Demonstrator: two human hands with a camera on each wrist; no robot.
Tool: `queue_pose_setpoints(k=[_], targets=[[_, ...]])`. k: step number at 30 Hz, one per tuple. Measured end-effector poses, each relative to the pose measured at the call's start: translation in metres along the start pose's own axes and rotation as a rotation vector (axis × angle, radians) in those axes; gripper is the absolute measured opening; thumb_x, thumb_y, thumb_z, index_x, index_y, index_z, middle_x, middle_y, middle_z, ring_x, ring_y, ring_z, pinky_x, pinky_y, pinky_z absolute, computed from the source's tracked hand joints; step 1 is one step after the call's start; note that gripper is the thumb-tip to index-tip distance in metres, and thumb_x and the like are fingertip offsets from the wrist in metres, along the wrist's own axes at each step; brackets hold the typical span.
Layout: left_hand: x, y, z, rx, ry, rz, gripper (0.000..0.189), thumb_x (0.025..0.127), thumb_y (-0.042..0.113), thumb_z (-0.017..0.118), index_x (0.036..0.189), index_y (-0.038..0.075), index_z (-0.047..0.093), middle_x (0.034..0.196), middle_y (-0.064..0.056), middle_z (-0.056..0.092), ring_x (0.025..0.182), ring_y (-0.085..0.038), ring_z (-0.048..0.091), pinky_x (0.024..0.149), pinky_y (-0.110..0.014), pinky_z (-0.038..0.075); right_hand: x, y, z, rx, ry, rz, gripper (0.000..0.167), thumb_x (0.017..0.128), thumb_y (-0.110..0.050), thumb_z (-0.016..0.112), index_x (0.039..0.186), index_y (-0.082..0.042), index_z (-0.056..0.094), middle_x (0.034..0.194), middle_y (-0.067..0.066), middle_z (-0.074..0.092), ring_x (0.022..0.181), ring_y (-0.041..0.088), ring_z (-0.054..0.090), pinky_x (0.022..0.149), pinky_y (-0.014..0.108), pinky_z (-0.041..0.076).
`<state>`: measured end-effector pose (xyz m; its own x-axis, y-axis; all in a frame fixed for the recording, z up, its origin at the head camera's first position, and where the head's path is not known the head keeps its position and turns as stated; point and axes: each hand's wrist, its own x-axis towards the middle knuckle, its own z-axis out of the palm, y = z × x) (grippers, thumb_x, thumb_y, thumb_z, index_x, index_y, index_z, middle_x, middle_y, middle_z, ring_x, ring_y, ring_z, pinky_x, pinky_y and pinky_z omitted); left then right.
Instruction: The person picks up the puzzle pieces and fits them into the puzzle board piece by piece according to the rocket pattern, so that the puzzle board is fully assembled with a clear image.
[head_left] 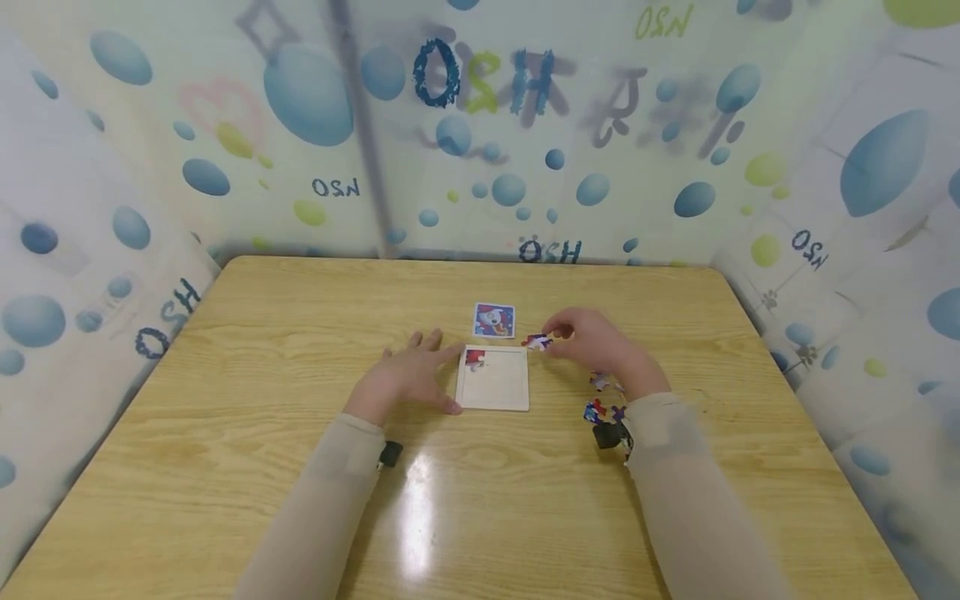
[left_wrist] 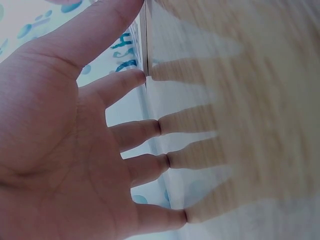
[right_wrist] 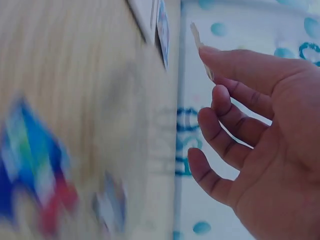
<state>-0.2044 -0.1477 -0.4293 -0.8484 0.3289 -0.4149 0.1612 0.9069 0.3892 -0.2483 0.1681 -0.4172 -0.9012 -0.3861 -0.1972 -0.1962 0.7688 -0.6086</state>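
A square wooden puzzle tray lies in the middle of the table, with a red jigsaw piece in its far left corner. My left hand rests beside it, fingers spread, its thumb and index finger at the tray's left edge. In the left wrist view, the fingertips touch the tabletop. Just past the tray's far right corner, my right hand pinches another jigsaw piece between thumb and index finger. The right wrist view shows that piece edge-on, raised off the table.
Behind the tray lies a square picture card. Several loose jigsaw pieces are scattered right of the tray, near my right wrist. A patterned curtain surrounds the table's far side.
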Motion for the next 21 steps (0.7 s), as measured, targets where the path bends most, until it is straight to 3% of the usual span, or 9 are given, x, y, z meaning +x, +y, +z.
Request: queue_pose_setpoints(k=[7,12,21], targets=[[0.002,0.001,-0.001,0.011,-0.007,-0.009,0.106,0.09,0.052,0.089,0.176,0.03,0.029,0.186,-0.017,0.005,0.171,-0.049,-0.001,0.129,-0.084,0.001,0.005,-0.025,0.036,0.073,0.003,-0.012,0.031,0.103,-0.017,0.076,0.131,-0.005,0.073,0.117,0.011,0.069,0.105,0.025,0.059,0.091,0.038,0.054],[0.002,0.0,-0.001,0.019,-0.01,-0.008,0.106,0.09,0.053,0.088,0.176,0.03,0.029,0.186,-0.017,0.005,0.171,-0.049,-0.001,0.129,-0.084,0.001,0.011,-0.031,0.054,0.082,0.002,-0.023,0.029,0.105,-0.017,0.074,0.132,-0.004,0.073,0.113,0.009,0.071,0.101,0.023,0.061,0.09,0.037,0.057],[0.003,-0.001,-0.001,0.035,-0.007,0.004,0.107,0.091,0.055,0.087,0.176,0.03,0.028,0.186,-0.018,0.006,0.171,-0.051,0.001,0.128,-0.086,0.004,0.013,-0.041,0.065,0.032,0.032,-0.012,0.029,0.104,-0.019,0.077,0.13,-0.005,0.073,0.105,0.008,0.068,0.096,0.023,0.061,0.085,0.034,0.054]])
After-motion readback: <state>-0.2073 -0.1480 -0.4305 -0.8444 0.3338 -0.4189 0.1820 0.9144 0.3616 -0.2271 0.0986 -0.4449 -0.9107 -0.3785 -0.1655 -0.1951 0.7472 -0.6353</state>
